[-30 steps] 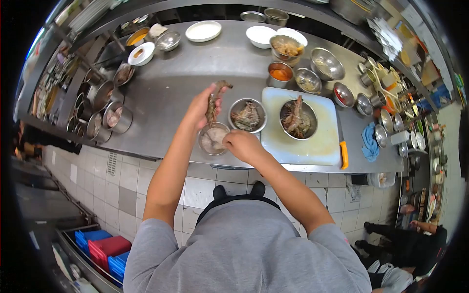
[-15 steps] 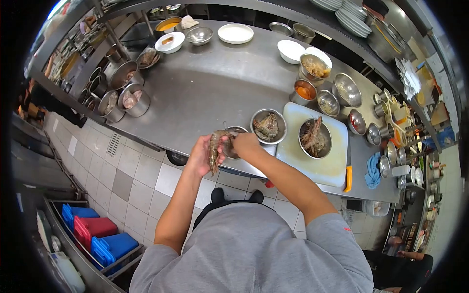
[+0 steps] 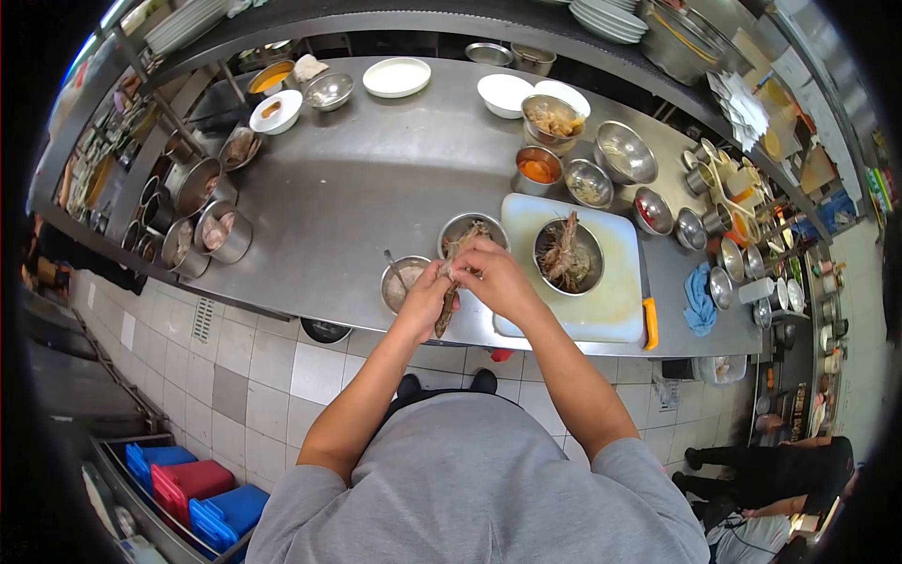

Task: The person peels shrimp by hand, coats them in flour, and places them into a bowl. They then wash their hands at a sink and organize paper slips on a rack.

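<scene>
My left hand (image 3: 425, 299) is closed around a brown, striped prawn (image 3: 445, 315), whose lower end sticks out below the fingers. At the prawn's upper end, the fingers of my right hand (image 3: 496, 280) are pinched together; what exactly they grip is partly hidden. Just left of my hands is a small metal bowl (image 3: 387, 293) with pale contents and a spoon (image 3: 396, 267). Beyond them, partly covered by my right hand, stands a metal bowl of prawns (image 3: 464, 218). Another metal bowl (image 3: 596, 274) with prawns, long feelers showing, rests on the white cutting board (image 3: 601, 322).
An orange-handled knife (image 3: 650, 323) lies by the board's right edge, near a blue cloth (image 3: 698, 301). Metal pots (image 3: 225, 242) stand at the left, with white plates (image 3: 396, 78) at the back. Several bowls (image 3: 627, 153) line the right. A person in dark clothes (image 3: 785, 475) is at lower right.
My right hand has left the small bowl and come to the prawn's upper end. Both hands have shifted right relative to the bowls, uncovering the spoon. The camera view has turned slightly.
</scene>
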{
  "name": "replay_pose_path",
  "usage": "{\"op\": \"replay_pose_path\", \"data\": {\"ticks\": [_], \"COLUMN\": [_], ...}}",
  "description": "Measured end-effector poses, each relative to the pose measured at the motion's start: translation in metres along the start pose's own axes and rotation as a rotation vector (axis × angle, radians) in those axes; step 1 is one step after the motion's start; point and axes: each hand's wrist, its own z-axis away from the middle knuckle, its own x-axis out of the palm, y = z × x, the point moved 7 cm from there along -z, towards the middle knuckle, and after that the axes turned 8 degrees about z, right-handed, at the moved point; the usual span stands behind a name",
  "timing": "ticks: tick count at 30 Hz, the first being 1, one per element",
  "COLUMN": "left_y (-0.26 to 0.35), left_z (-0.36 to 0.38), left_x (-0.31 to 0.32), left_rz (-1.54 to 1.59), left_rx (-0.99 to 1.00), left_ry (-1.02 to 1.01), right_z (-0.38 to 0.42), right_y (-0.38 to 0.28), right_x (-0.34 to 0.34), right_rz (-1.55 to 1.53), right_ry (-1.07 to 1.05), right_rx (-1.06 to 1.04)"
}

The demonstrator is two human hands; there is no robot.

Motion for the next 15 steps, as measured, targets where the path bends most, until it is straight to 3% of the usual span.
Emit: {"op": "replay_pose_path", "data": {"ticks": [3, 9, 13, 15], "left_y": [-0.01, -0.034, -0.051, -0.065], "left_z": [0.001, -0.007, -0.018, -0.024], "left_x": [0.016, 0.034, 0.031, 0.029], "left_rz": [0.044, 0.07, 0.2, 0.256], "left_rx": [0.001, -0.05, -0.081, -0.222], "left_ry": [-0.01, -0.129, -0.08, 0.045], "right_z": [0.012, 0.008, 0.021, 0.032], "right_y": [0.008, 0.039, 0.036, 0.032], "right_x": [-0.01, -0.027, -0.023, -0.02], "right_rz": [0.16, 0.428, 0.496, 0.527], "right_ry": [0.076, 0.141, 0.172, 0.151], "right_rx": [-0.056, 0.214, 0.12, 0.052]}}
